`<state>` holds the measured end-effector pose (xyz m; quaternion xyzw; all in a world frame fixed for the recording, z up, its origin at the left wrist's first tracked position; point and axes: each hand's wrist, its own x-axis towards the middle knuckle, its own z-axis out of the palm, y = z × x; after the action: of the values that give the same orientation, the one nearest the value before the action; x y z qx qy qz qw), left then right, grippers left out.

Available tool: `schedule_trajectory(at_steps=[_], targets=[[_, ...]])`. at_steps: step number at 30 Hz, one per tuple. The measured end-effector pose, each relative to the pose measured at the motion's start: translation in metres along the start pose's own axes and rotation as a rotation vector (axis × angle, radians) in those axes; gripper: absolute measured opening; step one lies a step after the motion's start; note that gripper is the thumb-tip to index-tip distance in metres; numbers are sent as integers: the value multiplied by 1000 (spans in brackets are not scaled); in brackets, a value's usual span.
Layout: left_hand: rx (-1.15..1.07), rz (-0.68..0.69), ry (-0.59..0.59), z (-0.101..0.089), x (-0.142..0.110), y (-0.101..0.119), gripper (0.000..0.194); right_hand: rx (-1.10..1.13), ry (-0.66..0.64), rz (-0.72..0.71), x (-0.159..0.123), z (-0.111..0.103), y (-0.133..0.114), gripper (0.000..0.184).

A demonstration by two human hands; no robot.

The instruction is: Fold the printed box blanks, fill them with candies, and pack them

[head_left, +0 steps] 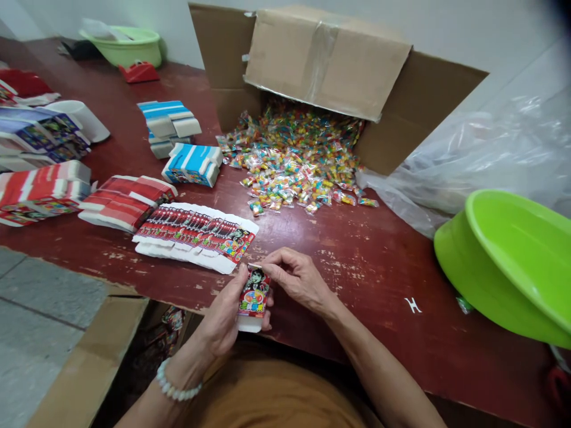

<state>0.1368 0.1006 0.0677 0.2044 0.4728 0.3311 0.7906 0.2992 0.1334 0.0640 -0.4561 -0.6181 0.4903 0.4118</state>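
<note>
My left hand [229, 312] is wrapped round a small red printed candy box [255, 291], with a cartoon face on its front and a white flap at the lower end. The fingers of my right hand [297, 276] pinch the top end of the same box, at its flap edge. Just beyond, a fanned row of flat red cartons [191, 232] lies on the table. Farther off, small wrapped candies [294, 172] spill out of a cardboard box [330, 62] lying on its side.
Stacks of red cartons [127, 199] and blue cartons [193, 163] stand left. A green basin [504, 267] is at right, near clear plastic sheeting [495, 154]. Another green basin [138, 47] sits at the back. Below the table edge, an open carton [96, 356] holds printed packs.
</note>
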Motion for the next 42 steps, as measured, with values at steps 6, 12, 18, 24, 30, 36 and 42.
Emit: schedule_trajectory(at_steps=[6, 12, 18, 24, 30, 36, 42], targets=[[281, 211, 29, -5, 6, -3, 66, 240, -89, 326, 11, -7, -6, 23], [388, 257, 11, -13, 6, 0, 67, 167, -75, 212, 11, -9, -6, 15], [242, 208, -21, -8, 9, -3, 66, -78, -265, -103, 3, -20, -13, 15], [-67, 208, 45, 1, 10, -2, 54, -157, -315, -85, 28, -17, 7, 29], [28, 154, 53, -20, 4, 2, 47, -907, 140, -170, 107, -21, 43, 47], [200, 229, 130, -36, -6, 13, 62, -974, 167, -171, 132, -23, 62, 23], [216, 300, 245, -46, -2, 27, 50, -834, 327, -181, 116, -38, 50, 18]])
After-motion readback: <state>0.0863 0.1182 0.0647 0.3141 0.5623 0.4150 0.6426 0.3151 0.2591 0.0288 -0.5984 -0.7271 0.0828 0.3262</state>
